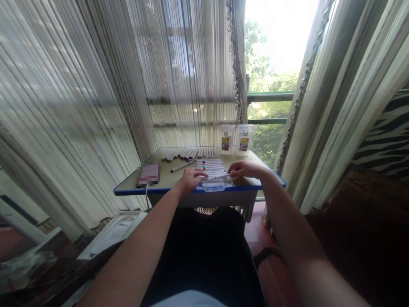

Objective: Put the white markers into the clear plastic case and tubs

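In front of me a clear plastic case [214, 186] lies open at the table's near edge. A row of white markers [211, 165] with coloured ends lies side by side in it. My right hand [244, 169] pinches the right end of a white marker [223, 175] over the near side of the row. My left hand [191, 179] rests at the left ends of the markers, fingers stretched out and touching them. Left of the case, a single marker [182, 166] with a dark end lies at a slant.
More loose markers [188, 153] lie in a line along the back of the table [166, 181]. Two clear upright cases with labels, a left one [225, 140] and a right one [244, 140], stand at the back right. A blurred-out device [148, 174] with a white cable is at the left.
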Tool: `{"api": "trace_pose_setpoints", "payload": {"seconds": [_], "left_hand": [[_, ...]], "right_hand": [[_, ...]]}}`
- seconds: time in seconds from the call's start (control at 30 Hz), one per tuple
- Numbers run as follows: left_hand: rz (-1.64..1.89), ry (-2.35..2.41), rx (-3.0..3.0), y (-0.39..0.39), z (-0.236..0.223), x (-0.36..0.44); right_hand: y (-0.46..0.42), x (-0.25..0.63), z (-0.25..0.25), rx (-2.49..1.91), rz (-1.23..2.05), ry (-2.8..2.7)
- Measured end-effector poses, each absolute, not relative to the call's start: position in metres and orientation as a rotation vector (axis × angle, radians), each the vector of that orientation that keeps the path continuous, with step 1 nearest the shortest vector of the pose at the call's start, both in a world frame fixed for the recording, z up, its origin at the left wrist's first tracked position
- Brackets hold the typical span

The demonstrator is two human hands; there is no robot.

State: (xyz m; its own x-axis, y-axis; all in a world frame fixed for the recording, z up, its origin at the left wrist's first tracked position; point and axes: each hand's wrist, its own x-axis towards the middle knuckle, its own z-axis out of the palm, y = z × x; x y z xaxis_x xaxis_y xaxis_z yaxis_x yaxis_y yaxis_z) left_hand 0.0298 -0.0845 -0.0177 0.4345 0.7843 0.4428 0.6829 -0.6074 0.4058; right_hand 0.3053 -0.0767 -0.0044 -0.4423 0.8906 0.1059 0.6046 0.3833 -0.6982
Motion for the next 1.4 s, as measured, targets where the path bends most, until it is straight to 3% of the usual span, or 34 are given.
{"api": "trace_pose_setpoints", "payload": {"seconds": [1.4], "left_hand": [[0.940, 1.308, 2.483, -0.087, -0.019, 0.031]], "right_hand": [[-0.077, 0.286, -0.007, -1.298, 0.784, -2.172]]}}
